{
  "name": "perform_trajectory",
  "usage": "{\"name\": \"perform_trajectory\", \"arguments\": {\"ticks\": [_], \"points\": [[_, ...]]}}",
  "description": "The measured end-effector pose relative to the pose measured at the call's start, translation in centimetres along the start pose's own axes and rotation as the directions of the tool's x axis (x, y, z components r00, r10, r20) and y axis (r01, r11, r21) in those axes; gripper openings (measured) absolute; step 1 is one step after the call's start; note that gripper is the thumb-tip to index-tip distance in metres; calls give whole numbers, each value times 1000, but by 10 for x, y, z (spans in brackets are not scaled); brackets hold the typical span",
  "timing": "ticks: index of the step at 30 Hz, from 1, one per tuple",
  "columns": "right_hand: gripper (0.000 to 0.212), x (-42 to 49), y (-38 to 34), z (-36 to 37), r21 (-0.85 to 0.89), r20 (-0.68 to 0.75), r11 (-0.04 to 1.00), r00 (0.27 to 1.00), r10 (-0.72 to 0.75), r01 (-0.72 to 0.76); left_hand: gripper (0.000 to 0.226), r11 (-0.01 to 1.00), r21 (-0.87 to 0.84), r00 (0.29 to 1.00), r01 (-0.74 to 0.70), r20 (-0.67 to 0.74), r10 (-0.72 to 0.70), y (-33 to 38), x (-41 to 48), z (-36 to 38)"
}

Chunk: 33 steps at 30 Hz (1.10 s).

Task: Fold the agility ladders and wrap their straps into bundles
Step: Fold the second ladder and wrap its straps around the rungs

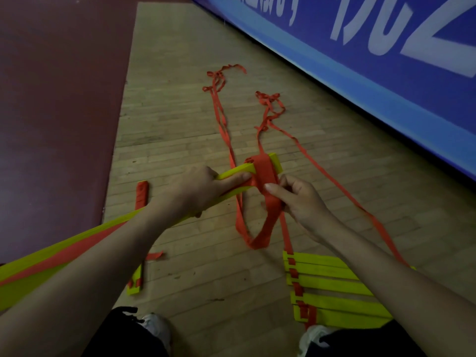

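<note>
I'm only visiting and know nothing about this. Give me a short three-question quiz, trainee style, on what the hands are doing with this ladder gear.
1. True or false: the left hand grips the stack of yellow rungs.
2. What does the right hand pinch? A) the red strap B) a shoelace C) a ball
3. Fill in: the second ladder lies flat on the ___ floor, near the person's right foot.

Key: 1 true; 2 A; 3 wooden.
</note>
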State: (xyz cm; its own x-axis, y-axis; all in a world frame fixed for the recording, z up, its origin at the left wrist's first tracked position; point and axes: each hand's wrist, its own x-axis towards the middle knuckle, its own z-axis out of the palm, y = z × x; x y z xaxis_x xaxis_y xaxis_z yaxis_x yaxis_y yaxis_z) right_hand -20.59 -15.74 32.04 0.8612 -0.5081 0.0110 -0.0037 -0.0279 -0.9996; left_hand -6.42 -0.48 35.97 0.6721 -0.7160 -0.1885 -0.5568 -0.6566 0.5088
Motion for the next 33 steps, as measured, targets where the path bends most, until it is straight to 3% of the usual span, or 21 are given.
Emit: {"name": "perform_trajectory", "arguments": {"ticks": [4,8,11,14,16,19,22,28,33], "points": [[16,-3,-3,-2,-75,118,997,993,28,-20,93,1000,-3,999,24,26,-24,-6,0,-1],[15,-3,-6,-12,-306,180,952,980,79,-20,90,1000,-5,999,20,27,-20,-6,-1,1],[10,-3,-10,-18,-170,211,982,970,123,-87,89,999,-24,998,23,61,-22,-1,-2,3],[25,-2,-15,-19,-43,248,979,947,204,-200,88,1000,-2,999,17,49,-17,4,-5,6],[24,-4,-17,-18,-12,268,972,936,230,-236,89,999,24,998,23,59,-25,6,-6,9],[28,-4,-21,-22,-42,256,972,938,234,-232,91,998,55,995,39,90,-44,4,-6,13],[21,-4,-23,-28,-56,237,968,938,252,-246,90,989,143,999,32,24,-35,0,-5,16],[16,-9,-18,-27,-80,368,933,860,354,-350,95,967,252,1000,28,-14,-26,-3,-7,20],[46,-10,-6,-14,-65,298,930,882,365,-363,98,980,192,999,41,18,-45,-4,-6,20]]}}
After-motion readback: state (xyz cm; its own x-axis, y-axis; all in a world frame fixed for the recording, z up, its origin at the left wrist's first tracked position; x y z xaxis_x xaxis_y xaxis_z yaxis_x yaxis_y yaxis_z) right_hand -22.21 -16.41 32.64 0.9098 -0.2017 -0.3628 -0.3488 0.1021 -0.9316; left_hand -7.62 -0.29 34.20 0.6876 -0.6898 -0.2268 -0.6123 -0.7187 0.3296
